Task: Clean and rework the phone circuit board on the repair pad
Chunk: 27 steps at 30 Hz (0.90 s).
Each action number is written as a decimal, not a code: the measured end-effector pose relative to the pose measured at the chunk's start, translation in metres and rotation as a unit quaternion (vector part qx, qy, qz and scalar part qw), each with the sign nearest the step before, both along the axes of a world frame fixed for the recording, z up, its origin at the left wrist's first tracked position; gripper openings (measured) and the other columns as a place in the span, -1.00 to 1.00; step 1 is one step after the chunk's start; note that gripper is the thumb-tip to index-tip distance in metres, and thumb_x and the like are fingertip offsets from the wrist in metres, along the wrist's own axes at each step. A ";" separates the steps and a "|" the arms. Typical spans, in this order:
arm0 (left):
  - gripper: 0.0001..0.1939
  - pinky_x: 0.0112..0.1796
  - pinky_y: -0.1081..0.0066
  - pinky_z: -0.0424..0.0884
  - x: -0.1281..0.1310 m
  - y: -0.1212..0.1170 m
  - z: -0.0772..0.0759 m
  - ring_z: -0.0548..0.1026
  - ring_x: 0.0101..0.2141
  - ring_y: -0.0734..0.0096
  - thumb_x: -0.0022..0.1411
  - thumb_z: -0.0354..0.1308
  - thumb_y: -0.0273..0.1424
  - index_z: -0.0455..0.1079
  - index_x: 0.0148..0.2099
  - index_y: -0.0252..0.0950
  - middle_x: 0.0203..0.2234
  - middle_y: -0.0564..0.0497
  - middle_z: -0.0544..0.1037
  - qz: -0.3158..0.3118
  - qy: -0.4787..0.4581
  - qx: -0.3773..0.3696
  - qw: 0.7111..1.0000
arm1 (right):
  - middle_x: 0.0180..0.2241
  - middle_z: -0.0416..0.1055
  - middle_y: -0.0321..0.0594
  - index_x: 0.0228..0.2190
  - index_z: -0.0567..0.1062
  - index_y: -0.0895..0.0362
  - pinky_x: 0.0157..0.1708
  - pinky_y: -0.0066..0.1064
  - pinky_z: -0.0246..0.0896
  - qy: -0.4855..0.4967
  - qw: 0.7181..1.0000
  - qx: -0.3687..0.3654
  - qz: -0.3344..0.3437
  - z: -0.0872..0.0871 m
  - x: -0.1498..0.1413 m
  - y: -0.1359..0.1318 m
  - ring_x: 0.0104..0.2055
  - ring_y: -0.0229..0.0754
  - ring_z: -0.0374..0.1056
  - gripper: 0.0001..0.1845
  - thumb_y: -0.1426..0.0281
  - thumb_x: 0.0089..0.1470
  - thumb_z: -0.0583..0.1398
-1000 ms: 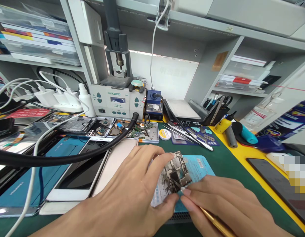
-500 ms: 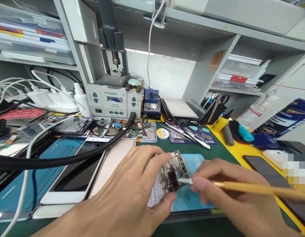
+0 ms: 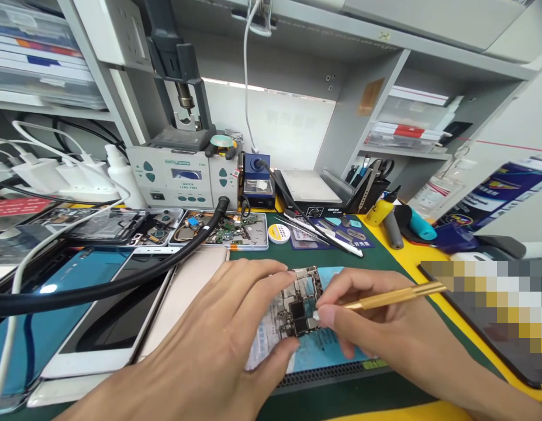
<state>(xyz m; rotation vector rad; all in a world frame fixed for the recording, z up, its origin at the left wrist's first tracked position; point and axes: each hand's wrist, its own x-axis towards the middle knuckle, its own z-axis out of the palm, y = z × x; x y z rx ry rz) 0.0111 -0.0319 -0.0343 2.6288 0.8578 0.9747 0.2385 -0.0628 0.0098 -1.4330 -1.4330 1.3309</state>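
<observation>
Your right hand (image 3: 367,316) keeps a tight pen-like grip on a slim gold metal-handled tool (image 3: 385,297), probably for fine control of its pale tip. Your left hand (image 3: 227,327) spreads its grip wide, fingers and thumb at opposite edges of a small dark-and-silver circuit board (image 3: 299,307), apparently to steady it. The board lies at lower centre of the frame, over a flat light-blue printed sheet (image 3: 325,346) on the green desk (image 3: 369,257).
</observation>
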 end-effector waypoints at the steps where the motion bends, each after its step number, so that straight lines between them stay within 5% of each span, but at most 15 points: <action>1: -0.46 0.16 0.22 0.41 0.001 0.000 0.001 0.36 0.17 0.18 0.31 0.22 -0.41 0.19 0.28 -0.23 0.16 -0.12 0.38 0.000 0.001 0.004 1.000 | -0.62 0.38 -0.41 -0.48 0.56 0.11 -0.63 -0.62 0.17 -0.004 1.000 -0.002 -0.002 0.000 0.000 0.000 -0.60 -0.37 0.28 -0.88 0.43 -0.01 0.41; 27: -0.47 0.16 0.23 0.39 -0.002 0.001 -0.001 0.35 0.19 0.19 0.32 0.22 -0.38 0.19 0.28 -0.20 0.17 -0.10 0.38 0.005 0.020 0.006 1.000 | -0.62 0.39 -0.38 -0.46 0.57 0.11 -0.58 -0.53 0.10 -0.055 0.998 0.019 0.016 0.000 0.004 0.000 -0.58 -0.32 0.28 -0.94 0.44 0.00 0.36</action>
